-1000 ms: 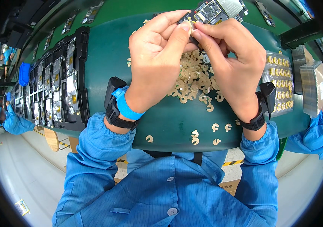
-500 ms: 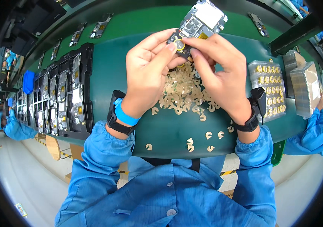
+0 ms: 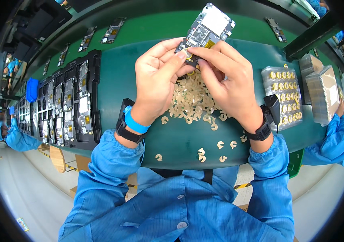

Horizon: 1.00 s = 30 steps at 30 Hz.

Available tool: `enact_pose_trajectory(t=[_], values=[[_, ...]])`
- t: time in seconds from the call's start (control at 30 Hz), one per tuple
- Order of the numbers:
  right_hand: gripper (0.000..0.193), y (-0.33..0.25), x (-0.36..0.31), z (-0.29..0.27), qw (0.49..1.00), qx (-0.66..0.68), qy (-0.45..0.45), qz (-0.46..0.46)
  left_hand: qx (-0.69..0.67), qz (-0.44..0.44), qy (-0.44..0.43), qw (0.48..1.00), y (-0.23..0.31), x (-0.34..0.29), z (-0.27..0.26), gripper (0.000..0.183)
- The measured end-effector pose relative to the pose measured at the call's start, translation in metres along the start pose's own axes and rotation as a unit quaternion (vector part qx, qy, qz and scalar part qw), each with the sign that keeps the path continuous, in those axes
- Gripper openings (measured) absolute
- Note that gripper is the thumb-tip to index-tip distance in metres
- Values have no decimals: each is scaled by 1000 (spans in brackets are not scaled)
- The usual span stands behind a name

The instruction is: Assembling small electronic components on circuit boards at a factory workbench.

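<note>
Above the dark green desk (image 3: 172,141), toward its far side, a black circuit board (image 3: 204,32) with a white rectangular patch is held up at a slant. The person's left hand (image 3: 156,80) grasps its near end, fingers curled behind and thumb in front, at a round silver disc with a yellow rim (image 3: 189,56). The right hand (image 3: 228,80) is half curled, its index fingertip at the disc and its thumb by the board's near corner; whether these two pinch anything cannot be told.

Below the hands lies a loose heap of cream C-shaped pieces (image 3: 192,99), with several strays nearer the person.

To the right, a clear plastic tray (image 3: 278,91) carries rows of round yellow-edged parts; beside it stand bulky stacks in clear plastic (image 3: 321,97). To the left, a black moulded tray (image 3: 94,92) holds many circuit boards in rows, and a small bright blue bin (image 3: 32,89) sits at its far edge.
</note>
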State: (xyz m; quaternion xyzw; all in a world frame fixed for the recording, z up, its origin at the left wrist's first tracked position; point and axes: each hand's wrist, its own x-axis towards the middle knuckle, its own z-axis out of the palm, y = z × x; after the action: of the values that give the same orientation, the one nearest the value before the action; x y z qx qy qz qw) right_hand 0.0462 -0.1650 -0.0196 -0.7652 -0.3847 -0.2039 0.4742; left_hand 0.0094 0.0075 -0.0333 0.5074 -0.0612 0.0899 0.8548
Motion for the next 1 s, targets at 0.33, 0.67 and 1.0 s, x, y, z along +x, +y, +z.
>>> enact_pose_trajectory(t=[0.33, 0.67, 1.0], values=[[26, 1, -1, 2, 969, 135, 97, 184, 14, 9, 42, 999, 7, -2, 1, 31], [27, -1, 3, 4, 938, 254, 58, 226, 49, -11, 20, 999, -2, -1, -3, 30], [23, 3, 18, -16, 940, 236, 91, 229, 9, -24, -9, 1000, 3, -2, -3, 42]])
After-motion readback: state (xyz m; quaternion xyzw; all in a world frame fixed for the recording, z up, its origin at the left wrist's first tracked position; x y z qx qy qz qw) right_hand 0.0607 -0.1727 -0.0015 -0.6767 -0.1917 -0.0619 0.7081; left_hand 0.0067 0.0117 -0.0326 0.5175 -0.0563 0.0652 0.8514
